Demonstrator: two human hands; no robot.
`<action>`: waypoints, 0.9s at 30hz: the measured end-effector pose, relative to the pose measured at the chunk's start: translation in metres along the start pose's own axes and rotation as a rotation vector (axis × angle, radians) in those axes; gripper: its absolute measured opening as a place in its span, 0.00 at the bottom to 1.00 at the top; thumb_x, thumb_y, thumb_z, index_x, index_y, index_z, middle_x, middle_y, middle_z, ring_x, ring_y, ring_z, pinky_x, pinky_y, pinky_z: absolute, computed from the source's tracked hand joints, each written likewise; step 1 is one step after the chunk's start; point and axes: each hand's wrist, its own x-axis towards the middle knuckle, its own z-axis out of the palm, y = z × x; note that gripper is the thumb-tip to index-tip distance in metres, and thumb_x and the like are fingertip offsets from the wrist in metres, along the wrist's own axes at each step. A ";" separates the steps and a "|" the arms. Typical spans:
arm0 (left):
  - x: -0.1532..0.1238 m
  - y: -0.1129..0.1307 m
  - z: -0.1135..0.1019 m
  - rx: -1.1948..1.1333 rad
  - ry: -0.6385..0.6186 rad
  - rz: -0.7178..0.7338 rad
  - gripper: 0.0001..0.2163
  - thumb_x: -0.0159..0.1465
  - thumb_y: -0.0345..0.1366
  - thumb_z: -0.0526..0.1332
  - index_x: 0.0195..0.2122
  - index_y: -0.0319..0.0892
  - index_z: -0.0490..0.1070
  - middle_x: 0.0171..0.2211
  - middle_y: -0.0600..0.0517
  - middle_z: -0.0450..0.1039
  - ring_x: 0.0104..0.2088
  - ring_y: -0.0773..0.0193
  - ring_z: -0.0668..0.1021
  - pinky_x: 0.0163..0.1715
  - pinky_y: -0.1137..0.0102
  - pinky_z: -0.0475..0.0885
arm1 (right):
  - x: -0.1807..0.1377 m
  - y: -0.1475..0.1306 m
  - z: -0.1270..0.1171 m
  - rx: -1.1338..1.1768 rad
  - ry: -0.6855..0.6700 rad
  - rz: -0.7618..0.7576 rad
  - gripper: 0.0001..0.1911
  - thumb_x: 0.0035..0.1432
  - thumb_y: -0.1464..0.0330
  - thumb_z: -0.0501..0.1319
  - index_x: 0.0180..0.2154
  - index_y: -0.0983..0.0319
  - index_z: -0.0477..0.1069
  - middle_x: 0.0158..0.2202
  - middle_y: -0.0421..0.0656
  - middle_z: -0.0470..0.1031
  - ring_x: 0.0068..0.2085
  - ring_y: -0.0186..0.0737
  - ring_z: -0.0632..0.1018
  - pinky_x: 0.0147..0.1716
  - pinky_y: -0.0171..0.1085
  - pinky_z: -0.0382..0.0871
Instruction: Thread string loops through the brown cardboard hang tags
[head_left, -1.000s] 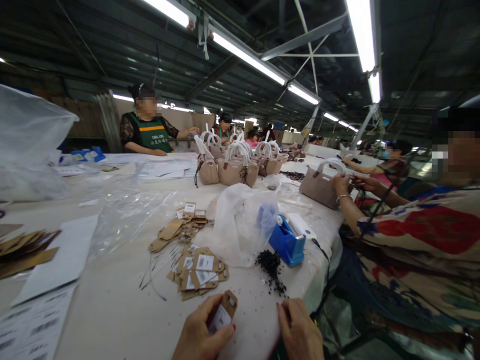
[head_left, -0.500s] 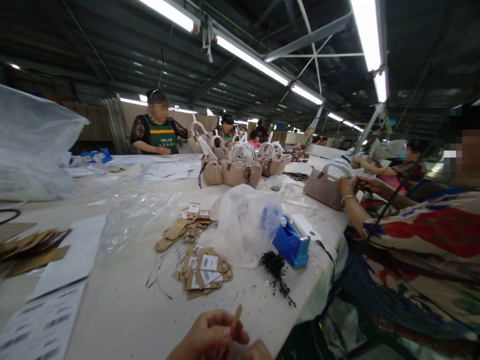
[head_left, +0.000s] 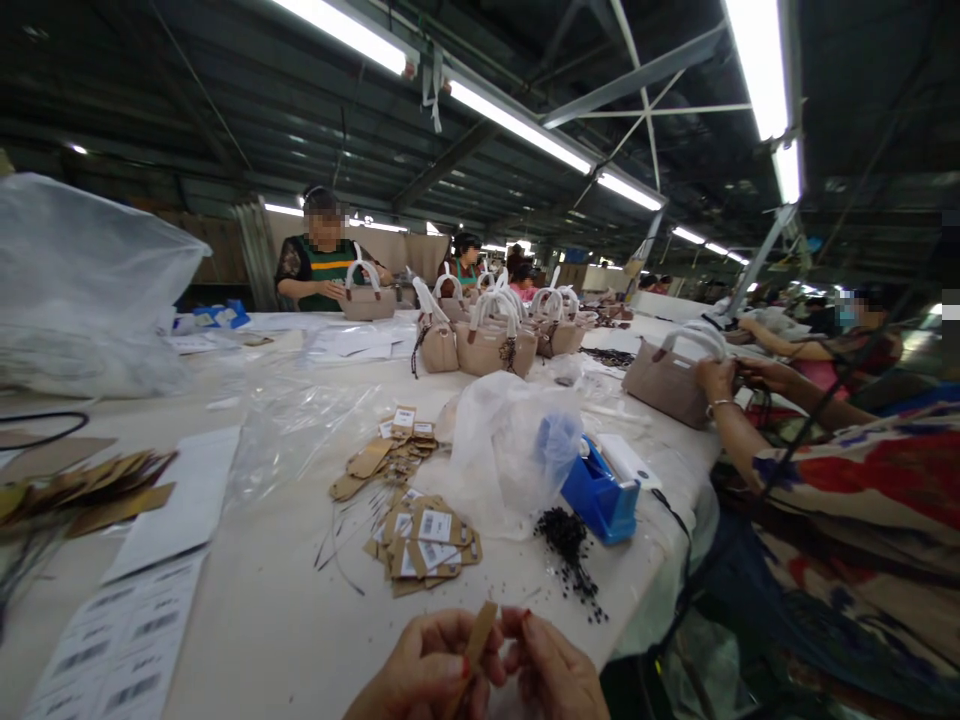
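Note:
At the bottom of the head view, my left hand (head_left: 424, 662) pinches a brown cardboard tag (head_left: 481, 632), turned nearly edge-on between thumb and fingers. Close against its right side is my right hand (head_left: 556, 668), fingers drawn together; whatever they grip is too small or hidden to name. Just beyond my hands lies a pile of brown tags with barcode labels (head_left: 431, 540). More tags (head_left: 371, 458) are heaped behind it, with thin dark strings (head_left: 337, 555) alongside. To the right sits a tangle of small black fasteners (head_left: 566, 545).
A blue tape dispenser (head_left: 604, 495) and crumpled clear plastic (head_left: 502, 450) stand right of the tags. Label sheets (head_left: 124, 635) and stacked brown cards (head_left: 97, 485) lie left. Handbags (head_left: 491, 345) stand farther back. A co-worker at right handles a handbag (head_left: 671, 385).
My right hand has risen into fuller view beside the tag. My view has turned slightly left. Across the table, a co-worker now has a handbag in front of them.

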 end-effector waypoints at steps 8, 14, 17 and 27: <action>0.004 -0.001 -0.010 -0.009 -0.017 -0.003 0.16 0.46 0.37 0.66 0.37 0.37 0.76 0.31 0.47 0.76 0.23 0.68 0.73 0.23 0.75 0.63 | 0.010 -0.026 0.015 0.250 0.037 -0.037 0.21 0.37 0.51 0.69 0.26 0.62 0.76 0.26 0.42 0.75 0.29 0.36 0.74 0.29 0.33 0.67; 0.012 0.005 -0.008 -0.154 0.081 0.073 0.17 0.52 0.38 0.59 0.37 0.31 0.76 0.30 0.43 0.77 0.23 0.65 0.73 0.22 0.73 0.64 | 0.001 -0.032 0.015 -0.210 0.012 -0.467 0.11 0.54 0.59 0.60 0.29 0.59 0.74 0.22 0.37 0.71 0.26 0.33 0.72 0.28 0.29 0.66; 0.015 0.004 -0.005 -0.222 0.113 0.072 0.14 0.52 0.37 0.60 0.35 0.33 0.77 0.30 0.44 0.78 0.20 0.65 0.73 0.19 0.72 0.65 | 0.001 -0.028 0.018 -0.410 -0.031 -0.669 0.09 0.58 0.65 0.57 0.32 0.58 0.75 0.27 0.39 0.73 0.30 0.35 0.74 0.31 0.29 0.66; 0.018 -0.001 -0.003 -0.174 0.170 0.007 0.19 0.49 0.49 0.65 0.29 0.34 0.76 0.15 0.49 0.72 0.15 0.68 0.71 0.15 0.76 0.62 | 0.008 -0.020 0.029 -0.788 0.110 -0.906 0.11 0.61 0.68 0.52 0.32 0.61 0.72 0.21 0.40 0.68 0.24 0.36 0.69 0.27 0.36 0.60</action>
